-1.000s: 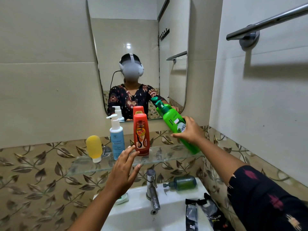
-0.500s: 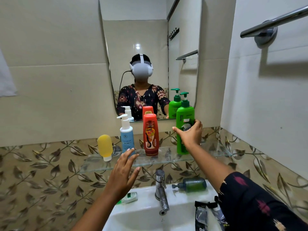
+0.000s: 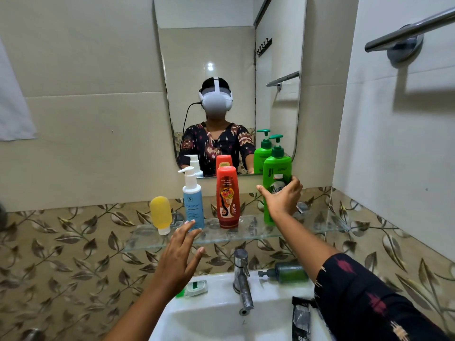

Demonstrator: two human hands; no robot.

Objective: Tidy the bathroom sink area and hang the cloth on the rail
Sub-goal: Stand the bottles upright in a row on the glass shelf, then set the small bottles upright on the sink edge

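Observation:
A green pump bottle [image 3: 276, 173] stands upright on the glass shelf [image 3: 307, 228] under the mirror, and my right hand [image 3: 283, 199] is wrapped around its lower body. To its left stand a red bottle [image 3: 227, 196], a blue pump bottle [image 3: 193, 201] and a yellow tube [image 3: 161, 214]. My left hand [image 3: 178, 260] hovers open in front of the shelf, fingers spread, just below the blue bottle. The chrome rail [image 3: 411, 29] runs along the right wall, bare. A pale cloth [image 3: 12, 104] hangs at the far left edge.
The white sink [image 3: 216, 313] sits below with a chrome tap [image 3: 242, 279]. On its rim lie a dark green pump bottle [image 3: 285, 273] on its side, a small green-and-white item [image 3: 194, 287] and a black sachet [image 3: 301, 318]. The mirror [image 3: 229, 70] reflects a person.
My right hand brought the tilted green bottle down and stood it upright on the shelf, still holding it. My left hand stayed open near the shelf. The view shifted slightly left.

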